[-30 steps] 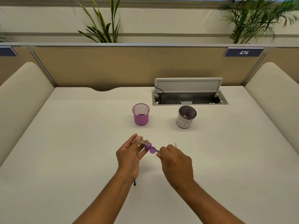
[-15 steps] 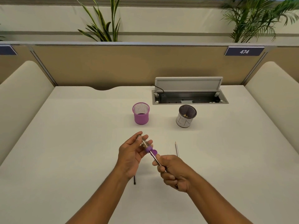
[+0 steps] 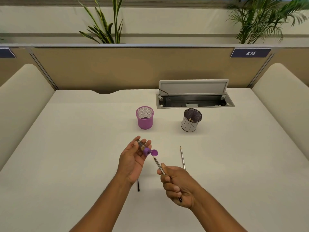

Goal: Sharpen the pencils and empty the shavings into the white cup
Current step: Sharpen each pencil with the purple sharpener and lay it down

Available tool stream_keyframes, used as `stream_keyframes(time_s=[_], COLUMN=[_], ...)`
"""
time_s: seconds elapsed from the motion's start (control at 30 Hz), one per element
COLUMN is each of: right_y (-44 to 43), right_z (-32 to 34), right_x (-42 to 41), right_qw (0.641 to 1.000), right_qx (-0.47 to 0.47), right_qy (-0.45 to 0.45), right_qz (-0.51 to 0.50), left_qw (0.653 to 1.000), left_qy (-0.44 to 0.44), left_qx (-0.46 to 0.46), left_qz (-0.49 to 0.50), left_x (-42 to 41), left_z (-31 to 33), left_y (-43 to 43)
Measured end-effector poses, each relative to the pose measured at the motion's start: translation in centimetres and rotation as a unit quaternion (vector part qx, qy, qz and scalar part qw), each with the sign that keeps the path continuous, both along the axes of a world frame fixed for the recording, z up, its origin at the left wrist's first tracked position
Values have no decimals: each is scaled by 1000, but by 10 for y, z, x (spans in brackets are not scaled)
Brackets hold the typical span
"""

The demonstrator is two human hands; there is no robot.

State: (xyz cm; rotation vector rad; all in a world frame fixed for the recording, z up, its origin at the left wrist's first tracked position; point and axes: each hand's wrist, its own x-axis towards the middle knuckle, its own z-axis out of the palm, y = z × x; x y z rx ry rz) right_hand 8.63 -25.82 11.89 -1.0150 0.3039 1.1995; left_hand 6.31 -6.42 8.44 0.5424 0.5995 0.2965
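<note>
My left hand [image 3: 133, 160] holds a clear sharpener [image 3: 145, 149] with a purple head, its purple flap lid hanging open. My right hand [image 3: 177, 185] grips a pencil [image 3: 158, 164] in a fist, its sharp tip just below and clear of the sharpener's hole. A second pencil [image 3: 182, 157] lies on the table to the right of my hands. A dark pencil [image 3: 138, 185] pokes out from under my left wrist. The white cup [image 3: 190, 120], with shavings inside, stands at the back right.
A purple mesh cup [image 3: 144, 117] stands left of the white cup. Behind them is an open cable box [image 3: 194, 97] with its lid raised. Tan partition walls [image 3: 117, 69] and padded side panels enclose the white desk [image 3: 66, 148].
The right hand has pulled the pencil out of the sharpener and drawn it back toward me. The left hand has opened its palm a little, still holding the sharpener.
</note>
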Motion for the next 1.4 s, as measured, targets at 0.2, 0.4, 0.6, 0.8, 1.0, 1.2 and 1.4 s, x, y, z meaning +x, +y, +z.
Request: stream_keyframes(time_s=[0.2,0.4,0.6,0.8,1.0,1.2,1.4], right_y=[-10,-15,-25,-41,-44,-37,-37], right_z=[-3,-5,-13,-34,-62,-76,-86], right_x=[5,15,36,67,85,90,88], right_qw=[998,990,973,929,834,750,730], right_qx=[-23,-50,-105,-218,-391,-489,-522], right_qy=[-58,-129,-155,-215,-360,-442,-441], right_qz=[1,-21,-135,-208,-152,-49,-28], left_qw=[998,995,994,994,993,993,994], left_qy=[19,48,64,70,74,78,73], left_qx=[8,-2,-5,7,11,14,13], left_qz=[58,88,91,85,86,82,85], left_x=[1,-5,-13,-19,-19,-18,-19], left_z=[-3,-13,-22,-28,-29,-28,-27], left_y=[17,20,26,30,30,31,32])
